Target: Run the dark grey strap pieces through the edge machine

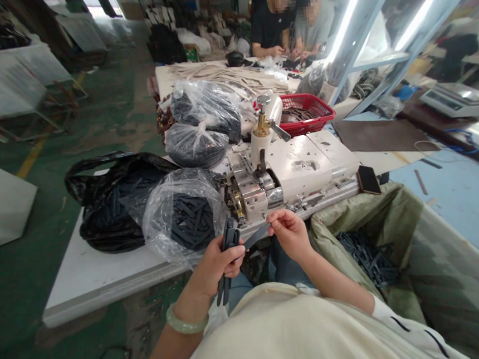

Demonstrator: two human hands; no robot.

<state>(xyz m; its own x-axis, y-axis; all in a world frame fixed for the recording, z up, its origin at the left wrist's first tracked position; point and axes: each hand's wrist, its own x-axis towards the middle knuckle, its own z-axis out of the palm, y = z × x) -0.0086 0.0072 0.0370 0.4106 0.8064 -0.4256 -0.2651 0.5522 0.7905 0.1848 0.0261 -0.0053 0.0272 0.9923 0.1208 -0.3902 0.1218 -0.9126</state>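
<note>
Dark strips (191,220) in a crinkly clear bag (159,228) and shiny black bag (112,236)

Left hand (219,264) curls its fingers round a bunch (230,237); right hand (291,233) pinches one flat strip (257,235).

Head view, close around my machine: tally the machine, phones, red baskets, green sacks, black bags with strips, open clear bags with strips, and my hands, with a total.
Hands, left hand and right hand, holding dark strips: 2
Machine: 1
Phone: 1
Red basket: 1
Green sack: 1
Black bag with strips: 1
Open clear bag with strips: 1
Total: 8
</note>
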